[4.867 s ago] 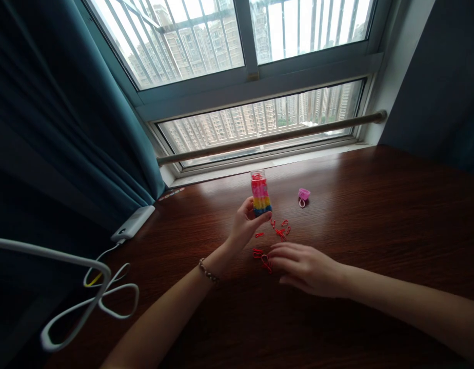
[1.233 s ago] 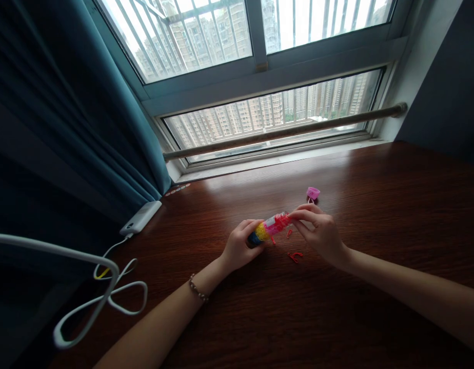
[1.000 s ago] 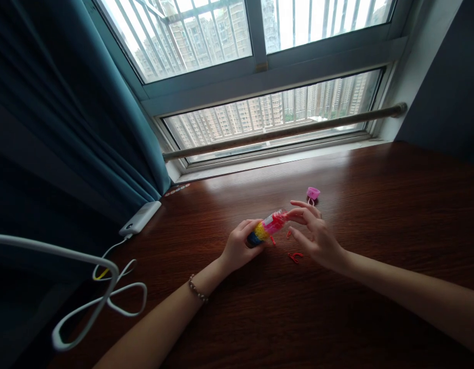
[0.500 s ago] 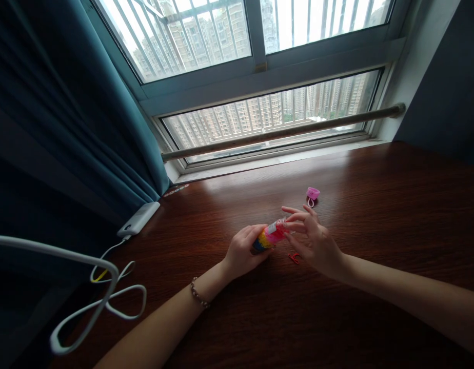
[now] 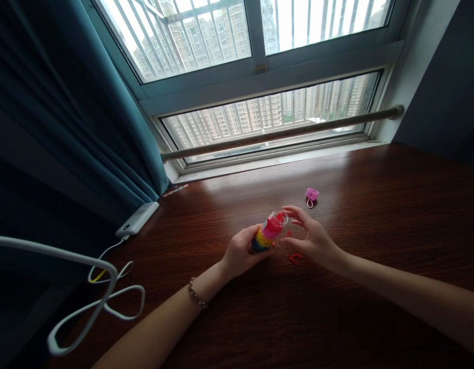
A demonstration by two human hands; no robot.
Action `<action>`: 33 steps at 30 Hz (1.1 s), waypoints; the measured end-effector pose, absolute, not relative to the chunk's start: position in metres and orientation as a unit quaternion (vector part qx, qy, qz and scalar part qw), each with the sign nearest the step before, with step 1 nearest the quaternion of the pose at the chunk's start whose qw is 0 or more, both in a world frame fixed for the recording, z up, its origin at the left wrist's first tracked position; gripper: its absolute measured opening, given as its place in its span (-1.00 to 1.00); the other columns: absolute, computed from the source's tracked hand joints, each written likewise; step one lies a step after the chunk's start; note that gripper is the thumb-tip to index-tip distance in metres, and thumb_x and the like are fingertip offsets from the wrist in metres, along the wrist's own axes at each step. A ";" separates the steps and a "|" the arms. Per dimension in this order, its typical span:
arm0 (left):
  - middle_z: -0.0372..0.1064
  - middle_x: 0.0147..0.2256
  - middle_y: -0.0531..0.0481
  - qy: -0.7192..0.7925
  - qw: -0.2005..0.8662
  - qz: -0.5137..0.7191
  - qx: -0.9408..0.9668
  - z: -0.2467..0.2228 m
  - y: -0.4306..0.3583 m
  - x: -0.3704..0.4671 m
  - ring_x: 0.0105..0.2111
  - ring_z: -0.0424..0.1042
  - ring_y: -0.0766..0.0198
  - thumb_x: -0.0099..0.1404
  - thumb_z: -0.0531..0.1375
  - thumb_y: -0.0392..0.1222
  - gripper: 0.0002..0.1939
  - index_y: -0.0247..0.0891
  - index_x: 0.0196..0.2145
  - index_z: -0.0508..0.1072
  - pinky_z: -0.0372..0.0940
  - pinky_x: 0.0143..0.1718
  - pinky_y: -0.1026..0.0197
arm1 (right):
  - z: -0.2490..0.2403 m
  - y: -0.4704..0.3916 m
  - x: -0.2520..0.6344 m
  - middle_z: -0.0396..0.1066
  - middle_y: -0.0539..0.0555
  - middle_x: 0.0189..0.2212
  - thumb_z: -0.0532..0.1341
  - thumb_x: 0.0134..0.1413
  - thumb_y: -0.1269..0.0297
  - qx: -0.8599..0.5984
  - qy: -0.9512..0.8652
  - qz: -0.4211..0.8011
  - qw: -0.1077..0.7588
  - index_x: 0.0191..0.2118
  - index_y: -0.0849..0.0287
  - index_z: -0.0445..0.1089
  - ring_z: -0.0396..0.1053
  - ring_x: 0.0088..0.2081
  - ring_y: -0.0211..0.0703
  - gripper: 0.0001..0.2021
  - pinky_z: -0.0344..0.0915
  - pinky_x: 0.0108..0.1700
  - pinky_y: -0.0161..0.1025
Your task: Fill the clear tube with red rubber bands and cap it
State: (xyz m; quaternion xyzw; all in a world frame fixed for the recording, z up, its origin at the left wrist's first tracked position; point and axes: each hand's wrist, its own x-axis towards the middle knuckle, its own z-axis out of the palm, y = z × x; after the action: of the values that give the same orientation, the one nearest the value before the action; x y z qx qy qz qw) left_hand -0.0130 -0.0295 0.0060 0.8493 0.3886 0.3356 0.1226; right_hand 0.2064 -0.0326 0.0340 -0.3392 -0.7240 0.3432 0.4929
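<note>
My left hand is wrapped round a clear plastic bottle, tilted to the right with its mouth uncapped. Layers of small bands, blue, yellow, pink and red, fill it from bottom to top. Beside the mouth is my right hand, thumb and fingers apart in a curve. A small red piece shows between thumb and fingers; whether it touches them I cannot tell. Below this hand, a few thin red bands lie on the wooden surface. A pink cap with a loop lies farther back.
The dark wooden surface reaches to the window and its metal rail. At the left are a white power bank, a looped white cable and a blue curtain.
My right hand's fingers have drawn back from the bottle's mouth, which now shows open. The bottle stands more upright in my left hand. A red piece now shows near my right thumb.
</note>
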 end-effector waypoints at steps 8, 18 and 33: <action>0.28 -0.07 -0.17 0.386 0.069 0.322 0.862 0.006 -0.026 -0.010 -0.07 0.27 0.09 0.08 0.24 -0.03 -0.44 -0.22 0.02 0.24 0.21 -0.04 0.01 | 0.058 -0.028 0.213 0.41 0.09 -0.25 0.29 -0.10 0.18 -0.311 -0.662 0.437 0.524 -0.19 0.21 0.32 0.37 -0.20 -0.10 -0.67 0.33 -0.14 -0.20; 0.31 -0.37 -0.01 0.351 0.162 0.181 0.904 0.021 -0.003 0.008 -0.38 0.31 0.31 0.21 0.06 -0.30 -0.86 -0.24 -0.41 0.41 0.24 -0.33 0.29 | 0.047 -0.031 0.270 0.44 0.11 -0.32 0.31 -0.16 0.10 -0.415 -0.590 0.430 0.543 -0.27 0.21 0.34 0.40 -0.31 -0.08 -0.65 0.37 -0.33 -0.22; 0.33 -0.42 0.01 0.400 0.209 0.220 0.865 0.008 0.002 0.048 -0.39 0.29 0.31 0.17 0.14 -0.19 -0.88 -0.26 -0.42 0.45 0.19 -0.35 0.30 | 0.048 -0.043 0.278 0.44 0.09 -0.38 0.31 -0.18 0.06 -0.445 -0.552 0.418 0.568 -0.28 0.20 0.34 0.41 -0.32 -0.07 -0.63 0.37 -0.34 -0.24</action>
State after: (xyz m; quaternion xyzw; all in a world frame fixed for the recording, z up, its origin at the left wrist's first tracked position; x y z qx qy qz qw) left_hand 0.0481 0.0025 0.0079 0.8652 0.3995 0.2197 0.2085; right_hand 0.2778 -0.0434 0.0480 -0.4450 -0.5518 0.4179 0.5683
